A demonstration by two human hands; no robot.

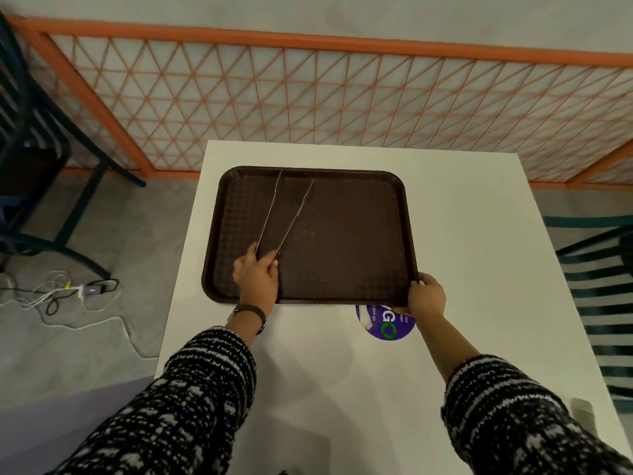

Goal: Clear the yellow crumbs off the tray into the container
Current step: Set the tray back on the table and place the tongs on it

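Observation:
A dark brown tray [342,234] lies on the white table [462,234]. My left hand [255,275] grips a pair of thin metal tongs [284,214], whose two spread arms reach over the tray's left part toward its far edge. My right hand [426,296] clasps the tray's near right corner. A few tiny pale specks [303,231] dot the tray's middle; no yellow crumbs stand out. No container is in view.
A round purple sticker [385,325] sits on the table under the tray's near right corner. An orange lattice fence [308,97] runs behind the table. Dark chairs stand at left [41,149] and right [596,286]. Cables [68,293] lie on the floor at left.

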